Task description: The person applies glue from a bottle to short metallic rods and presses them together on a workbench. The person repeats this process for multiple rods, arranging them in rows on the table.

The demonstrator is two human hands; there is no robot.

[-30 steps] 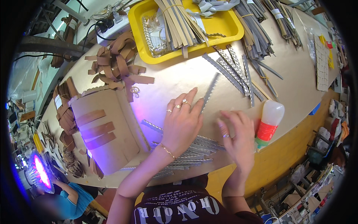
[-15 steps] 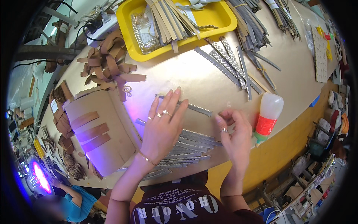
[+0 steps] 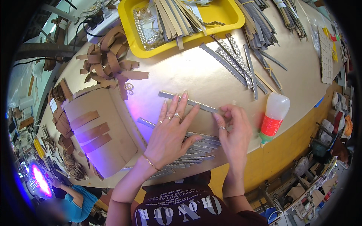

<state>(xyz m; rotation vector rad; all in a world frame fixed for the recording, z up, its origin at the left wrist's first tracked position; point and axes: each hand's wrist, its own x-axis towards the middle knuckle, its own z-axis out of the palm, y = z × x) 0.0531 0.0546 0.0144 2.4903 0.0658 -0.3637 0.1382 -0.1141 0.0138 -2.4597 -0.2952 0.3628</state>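
Note:
A narrow grey strip with a silver braided edge (image 3: 204,107) lies slantwise on the paper-covered table in front of me. My left hand (image 3: 171,132) is flat, its fingertips resting on the strip's middle and its fingers stretched out. At the strip's right end, my right hand (image 3: 234,126) is closed, with thumb and fingers pinched on the tip. Under and behind my left hand, toward my body, several similar grey strips (image 3: 200,145) lie in a loose row, partly hidden. A squeeze bottle (image 3: 272,118) with a red label lies to the right of my right hand.
A yellow tray (image 3: 145,52) with bundled strips stands at the far side. Braided silver strips (image 3: 235,62) lie right of it. Curled brown strips (image 3: 107,56) and a brown panel (image 3: 102,150) sit at left. A person (image 3: 77,203) is at lower left.
My right hand has come in against the strip's right end and pinches it. My left hand's fingers have drawn back slightly toward me, uncovering the strip's left end.

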